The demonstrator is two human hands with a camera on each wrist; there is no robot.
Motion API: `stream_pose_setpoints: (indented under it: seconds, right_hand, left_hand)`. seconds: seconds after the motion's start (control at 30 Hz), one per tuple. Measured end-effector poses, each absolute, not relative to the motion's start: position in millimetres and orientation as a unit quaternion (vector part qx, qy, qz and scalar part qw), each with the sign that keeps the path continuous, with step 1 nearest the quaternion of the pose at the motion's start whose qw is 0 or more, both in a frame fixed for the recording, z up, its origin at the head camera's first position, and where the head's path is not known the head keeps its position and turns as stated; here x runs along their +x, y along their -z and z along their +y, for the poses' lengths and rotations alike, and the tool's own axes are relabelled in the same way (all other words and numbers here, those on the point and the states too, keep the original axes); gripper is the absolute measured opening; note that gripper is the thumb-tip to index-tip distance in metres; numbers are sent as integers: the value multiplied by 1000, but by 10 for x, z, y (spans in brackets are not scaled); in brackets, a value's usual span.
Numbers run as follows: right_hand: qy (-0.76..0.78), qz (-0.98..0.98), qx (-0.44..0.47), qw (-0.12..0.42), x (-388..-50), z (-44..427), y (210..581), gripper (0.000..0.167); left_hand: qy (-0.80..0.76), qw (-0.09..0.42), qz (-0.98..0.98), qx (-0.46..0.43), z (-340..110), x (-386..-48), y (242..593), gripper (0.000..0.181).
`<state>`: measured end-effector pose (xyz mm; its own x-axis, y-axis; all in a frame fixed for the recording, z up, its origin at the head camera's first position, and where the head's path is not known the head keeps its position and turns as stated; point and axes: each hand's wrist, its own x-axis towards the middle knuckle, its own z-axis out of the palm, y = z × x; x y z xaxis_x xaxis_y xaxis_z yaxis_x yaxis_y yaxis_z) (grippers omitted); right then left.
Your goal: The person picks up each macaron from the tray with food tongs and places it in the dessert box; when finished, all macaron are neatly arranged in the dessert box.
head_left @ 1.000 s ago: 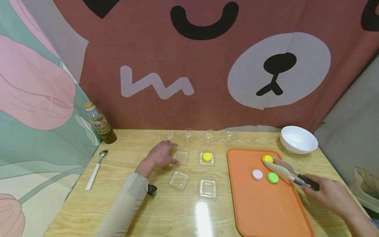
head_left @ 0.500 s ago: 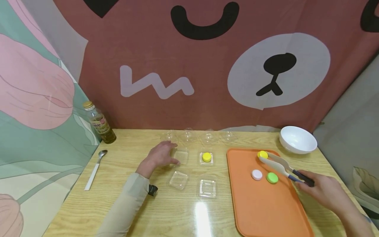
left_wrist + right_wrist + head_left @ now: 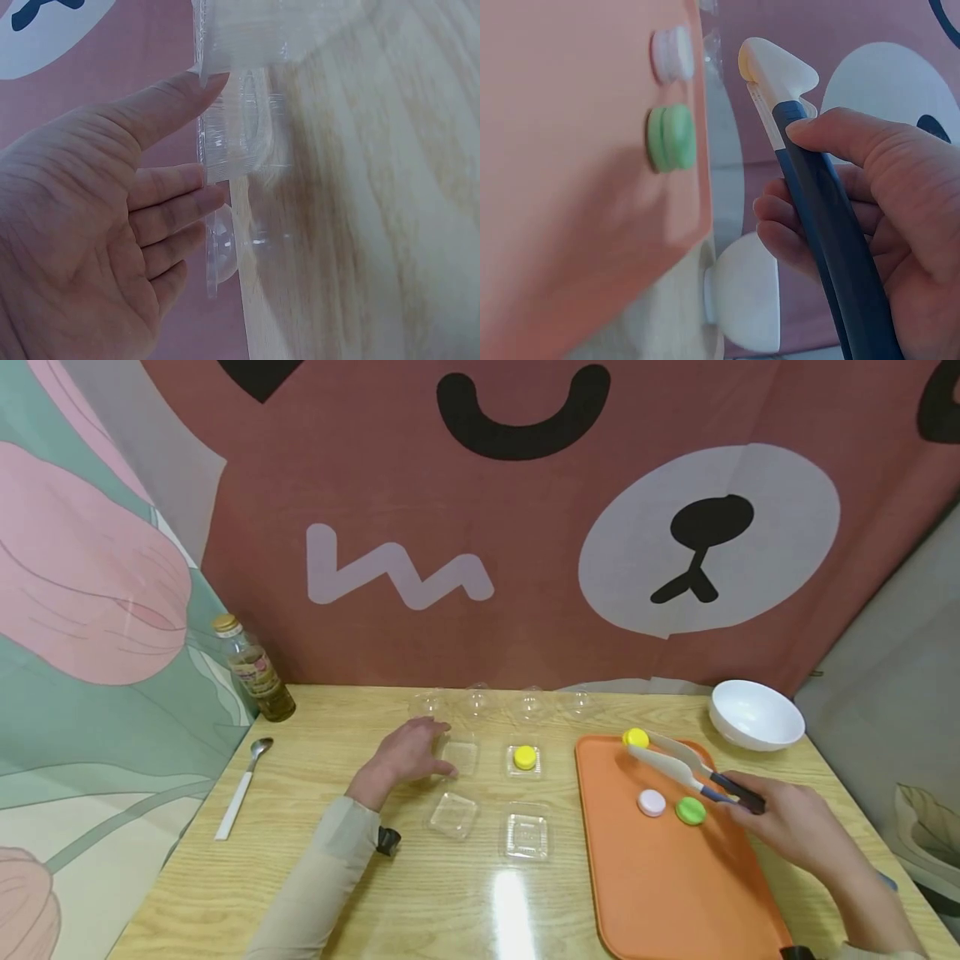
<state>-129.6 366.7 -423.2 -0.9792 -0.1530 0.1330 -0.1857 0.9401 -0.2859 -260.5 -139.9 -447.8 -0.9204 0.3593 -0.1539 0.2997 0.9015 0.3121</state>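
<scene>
My right hand (image 3: 787, 822) grips tongs (image 3: 731, 789) with dark handles and pale, flat ends. Between those ends is a yellow macaron (image 3: 636, 739), raised above the tray's far edge. A pink macaron (image 3: 652, 802) and a green macaron (image 3: 691, 810) lie on the orange tray (image 3: 675, 893). My left hand (image 3: 405, 752) is at a clear plastic container base (image 3: 461, 757), its thumb and fingers spread on either side; in the left wrist view the fingers (image 3: 169, 202) look fairly straight, and firm contact is unclear. Another yellow macaron (image 3: 524, 757) sits in the neighbouring clear base (image 3: 523, 773).
Two more clear bases, one near-left (image 3: 453, 816) and one near-right (image 3: 527, 837), lie in front. Several clear domed lids (image 3: 529, 703) line the back edge. A white bowl (image 3: 756, 716) stands back right; an oil bottle (image 3: 258, 675) and a spoon (image 3: 242, 793) are left.
My right hand and the tongs have moved left, carrying the yellow macaron from the tray's far right toward its far left corner. The left hand has stayed in place.
</scene>
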Motion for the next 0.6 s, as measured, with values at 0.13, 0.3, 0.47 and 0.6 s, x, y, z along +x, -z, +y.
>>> stream_pose_setpoints:
  seconds: [0.13,0.3,0.47,0.6]
  right_hand:
    - [-150,-984,87,46,-1356,3586,4174,42]
    - [-152,-982,102,47,-1410,3481,4133,42]
    - [-160,-979,116,46,-1459,3382,4102,41]
    - [-166,-974,140,67,-1521,3312,4064,38]
  left_hand:
    - [-145,104,969,170,-1396,-2600,4477,86]
    - [-152,105,968,168,-1397,-2598,4476,85]
    - [-155,99,968,169,-1399,-2589,4472,85]
    - [-156,99,968,172,-1397,-2587,4473,85]
